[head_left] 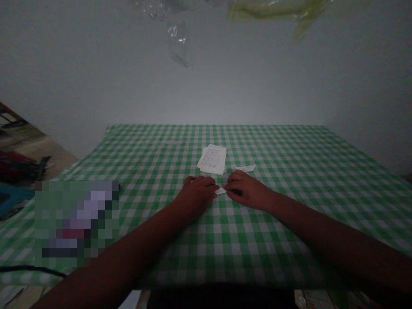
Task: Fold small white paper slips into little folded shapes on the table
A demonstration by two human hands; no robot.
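Note:
A small piece of white paper point(220, 191), apparently folded, lies low over the cloth between my two hands. My left hand point(198, 192) is closed on its left part, the fingers covering most of it. At the other end, the fingertips of my right hand point(247, 189) pinch the paper's pointed tip. How it is folded beneath my fingers is hidden. Just beyond my hands rests a loose stack of printed sheets point(213, 159). A narrow folded paper strip point(246, 168) with print on it lies beyond my right hand.
A green and white checked tablecloth point(154, 163) covers the table, which meets a pale wall point(206, 90). At the left lies a pixelated, blurred-out object point(83, 214), with a black cable point(32, 269) near the front edge. Clear plastic point(177, 40) hangs on the wall.

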